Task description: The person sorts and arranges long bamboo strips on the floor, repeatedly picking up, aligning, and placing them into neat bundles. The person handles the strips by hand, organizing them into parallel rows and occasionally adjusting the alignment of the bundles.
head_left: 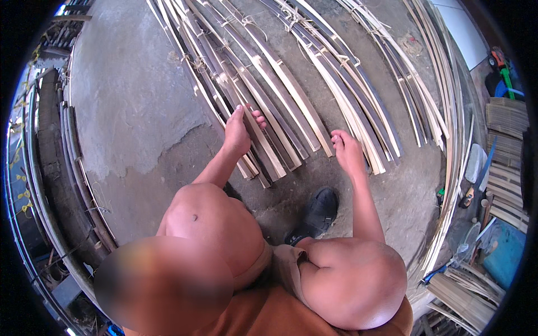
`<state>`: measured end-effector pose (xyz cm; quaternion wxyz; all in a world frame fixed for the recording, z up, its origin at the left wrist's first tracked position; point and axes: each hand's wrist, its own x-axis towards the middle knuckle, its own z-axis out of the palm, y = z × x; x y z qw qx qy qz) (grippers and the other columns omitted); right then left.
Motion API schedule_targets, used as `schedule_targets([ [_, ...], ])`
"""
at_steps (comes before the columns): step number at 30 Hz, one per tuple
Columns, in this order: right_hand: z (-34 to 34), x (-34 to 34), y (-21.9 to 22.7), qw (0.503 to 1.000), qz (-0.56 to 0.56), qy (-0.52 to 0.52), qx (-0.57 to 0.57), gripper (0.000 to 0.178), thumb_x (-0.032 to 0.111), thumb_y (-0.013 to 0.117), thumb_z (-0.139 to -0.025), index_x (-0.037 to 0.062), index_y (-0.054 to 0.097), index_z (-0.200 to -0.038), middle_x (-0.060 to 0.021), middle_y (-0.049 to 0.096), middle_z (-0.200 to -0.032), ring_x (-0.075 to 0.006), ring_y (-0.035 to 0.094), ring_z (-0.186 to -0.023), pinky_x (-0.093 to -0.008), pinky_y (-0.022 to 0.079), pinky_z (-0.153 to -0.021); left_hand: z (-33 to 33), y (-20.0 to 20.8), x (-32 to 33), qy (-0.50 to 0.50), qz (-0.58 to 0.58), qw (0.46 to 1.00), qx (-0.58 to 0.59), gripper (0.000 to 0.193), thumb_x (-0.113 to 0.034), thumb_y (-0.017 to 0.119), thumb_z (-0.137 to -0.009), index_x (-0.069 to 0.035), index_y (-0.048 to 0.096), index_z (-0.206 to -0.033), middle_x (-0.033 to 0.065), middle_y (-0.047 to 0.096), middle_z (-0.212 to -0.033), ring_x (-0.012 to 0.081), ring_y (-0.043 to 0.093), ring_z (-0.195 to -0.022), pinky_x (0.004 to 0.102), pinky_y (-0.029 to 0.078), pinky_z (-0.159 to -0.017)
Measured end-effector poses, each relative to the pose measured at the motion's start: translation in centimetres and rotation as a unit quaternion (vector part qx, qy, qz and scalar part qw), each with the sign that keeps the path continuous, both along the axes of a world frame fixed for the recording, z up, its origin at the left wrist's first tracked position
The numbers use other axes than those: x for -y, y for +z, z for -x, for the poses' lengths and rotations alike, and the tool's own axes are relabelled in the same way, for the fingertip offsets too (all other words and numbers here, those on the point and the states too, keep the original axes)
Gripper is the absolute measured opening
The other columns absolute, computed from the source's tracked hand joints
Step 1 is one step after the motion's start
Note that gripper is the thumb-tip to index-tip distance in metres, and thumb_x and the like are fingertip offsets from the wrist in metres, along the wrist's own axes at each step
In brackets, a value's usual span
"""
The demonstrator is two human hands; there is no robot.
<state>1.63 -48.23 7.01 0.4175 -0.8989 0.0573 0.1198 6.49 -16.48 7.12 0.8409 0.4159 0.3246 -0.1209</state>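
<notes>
Long split bamboo strips, pale on one side and dark on the other, lie in tied bundles on the floor in front of me. My left hand is closed around a bamboo strip in the left bundle, with the thumb on one side and the fingertips on the other. My right hand hovers by the near ends of the middle strips, its fingers curled together in a pinch. What sits in that pinch, if anything, is too small to make out. Thin fibre ties bind the bundles farther off.
My dark shoe rests on the concrete floor just below the strip ends. More long strips run along the right. Beyond them are stacked slats, a handsaw and a blue container. Poles line the left edge.
</notes>
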Motion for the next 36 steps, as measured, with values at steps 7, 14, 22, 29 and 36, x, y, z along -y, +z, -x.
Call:
schedule_targets([
  [7,-0.1,0.0,0.0,0.992,0.092,0.082,-0.025,0.035,0.026,0.068,-0.089,0.0045,0.063,-0.116,-0.0158,0.067,-0.107,-0.0332,0.066,-0.094,-0.0429,0.052,-0.083,0.1,-0.4,-1.3,-0.003,0.027,1.000,-0.002,0.041,-0.034,0.029,-0.108,0.001,0.041,-0.125,0.0185,0.059,-0.109,0.0272,0.062,-0.091,0.0430,0.056,-0.081],
  [14,0.0,-0.5,-0.2,0.994,0.086,0.069,-0.012,0.028,0.018,0.067,-0.086,0.0050,0.061,-0.110,-0.0148,0.066,-0.102,-0.0333,0.065,-0.091,-0.0429,0.051,-0.081,0.2,1.4,-1.3,0.007,0.061,0.998,-0.013,0.041,-0.034,0.028,-0.108,-0.001,0.040,-0.130,0.0155,0.056,-0.107,0.0259,0.059,-0.093,0.0436,0.053,-0.086],
  [22,-0.1,-0.4,0.0,0.995,0.088,0.040,0.034,0.024,0.017,0.063,-0.091,0.0059,0.064,-0.112,-0.0149,0.067,-0.101,-0.0314,0.066,-0.090,-0.0414,0.052,-0.080,0.6,1.9,-2.8,0.008,0.043,0.999,-0.006,0.037,-0.032,0.028,-0.108,-0.002,0.043,-0.123,0.0128,0.057,-0.096,0.0234,0.059,-0.083,0.0422,0.055,-0.077],
  [29,-0.2,-3.1,0.8,0.999,0.012,0.027,0.020,0.020,0.017,0.061,-0.093,0.0054,0.066,-0.108,-0.0160,0.067,-0.102,-0.0324,0.067,-0.089,-0.0403,0.052,-0.079,1.7,2.7,-5.5,0.065,-0.168,0.983,0.041,0.038,-0.032,0.038,-0.106,0.000,0.054,-0.119,0.0062,0.056,-0.083,0.0163,0.055,-0.067,0.0342,0.050,-0.062],
  [36,3.0,-9.4,0.4,0.983,0.019,0.180,-0.035,0.020,0.020,0.065,-0.090,0.0067,0.064,-0.105,-0.0143,0.065,-0.099,-0.0332,0.066,-0.087,-0.0422,0.052,-0.079,2.6,2.4,-9.3,0.058,-0.213,0.974,0.044,0.036,-0.029,0.041,-0.106,0.000,0.055,-0.121,0.0041,0.057,-0.081,0.0134,0.054,-0.063,0.0308,0.047,-0.055],
])
